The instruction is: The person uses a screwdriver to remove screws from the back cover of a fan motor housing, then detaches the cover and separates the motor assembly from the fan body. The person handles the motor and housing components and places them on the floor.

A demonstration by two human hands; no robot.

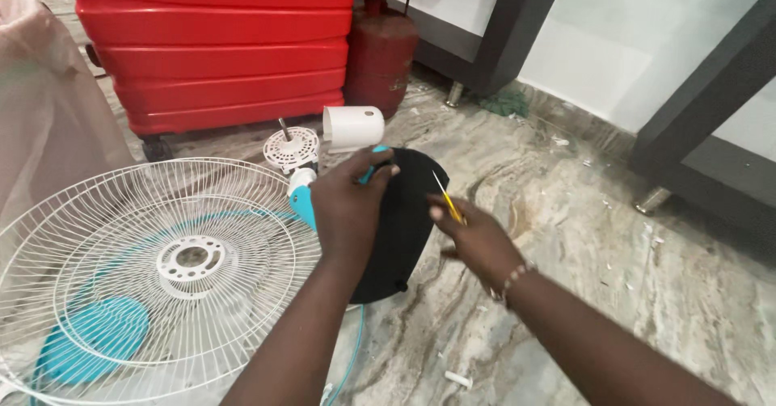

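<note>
1. Grey marble floor with small white debris; red suitcase and red gas cylinder at back, dark furniture legs at right.
2. White wire fan guard lies flat at left, with teal blades showing under it.
3. Left hand reaches forward, forearm angled up from bottom centre, fingers curled shut around the teal fan neck just below the white motor housing.
4. Black round base stands tilted between both hands.
5. Right hand, beaded bracelet on the wrist, pinches a thin yellow screwdriver, its tip near the base's edge.
</note>
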